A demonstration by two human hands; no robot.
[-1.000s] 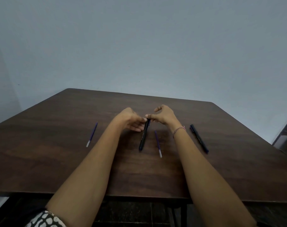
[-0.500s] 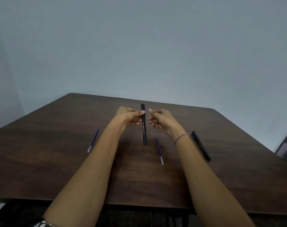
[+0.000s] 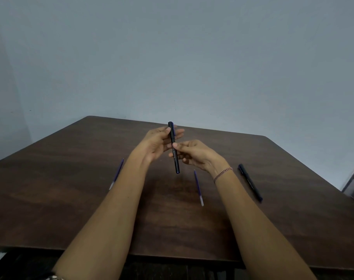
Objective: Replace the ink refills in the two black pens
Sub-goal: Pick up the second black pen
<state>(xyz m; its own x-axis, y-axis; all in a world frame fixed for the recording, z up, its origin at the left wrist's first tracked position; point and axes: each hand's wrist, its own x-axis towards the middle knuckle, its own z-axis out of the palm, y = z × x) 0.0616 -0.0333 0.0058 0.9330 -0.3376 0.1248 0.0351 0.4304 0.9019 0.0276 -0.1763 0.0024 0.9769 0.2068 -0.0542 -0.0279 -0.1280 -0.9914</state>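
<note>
Both hands — left hand (image 3: 155, 145), right hand (image 3: 198, 157) — pinch a black pen (image 3: 174, 150), near-upright.

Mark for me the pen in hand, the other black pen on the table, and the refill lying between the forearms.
held pen (image 3: 176, 163), head view, lower barrel.
table pen (image 3: 250, 182), head view, mid-barrel.
middle refill (image 3: 198, 187), head view, middle of its purple tube.

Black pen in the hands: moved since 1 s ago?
Yes. The black pen rose: its lower end, earlier level with the near tip of the middle refill, is now level with its far tip.
</note>
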